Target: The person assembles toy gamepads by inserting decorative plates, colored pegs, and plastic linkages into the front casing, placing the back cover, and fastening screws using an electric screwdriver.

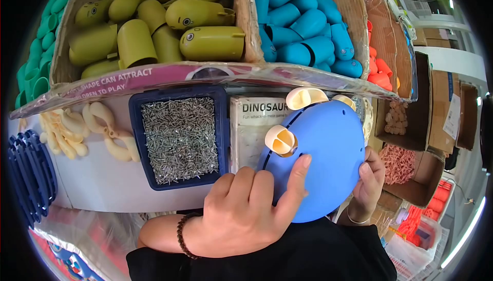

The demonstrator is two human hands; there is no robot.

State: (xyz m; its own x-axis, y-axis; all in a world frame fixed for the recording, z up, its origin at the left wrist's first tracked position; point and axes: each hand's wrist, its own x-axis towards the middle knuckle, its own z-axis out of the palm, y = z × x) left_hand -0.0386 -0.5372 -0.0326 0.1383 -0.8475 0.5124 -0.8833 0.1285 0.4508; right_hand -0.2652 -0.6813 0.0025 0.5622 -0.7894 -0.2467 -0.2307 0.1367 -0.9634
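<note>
A rounded blue plastic shell (323, 147) is held tilted in front of my body, with small holes in its surface. Cream hollow plastic pieces stick out at its edge, one pale cup-like piece (281, 141) at the left and another cream piece (306, 98) at the top. My left hand (246, 211), wearing a beaded bracelet, is closed at the shell's lower left, its thumb pressed on the blue surface and its fingers curled. My right hand (368, 181) grips the right edge, its fingertips partly hidden behind the shell.
A dark blue tray (223, 142) full of small screws stands on the white table. Cream plastic parts (110, 127) lie left of it, beside stacked blue frames (33, 173). A box printed DINOSAUR (251, 122) is behind the shell. Cardboard bins hold olive parts (213, 43) and teal parts (310, 22).
</note>
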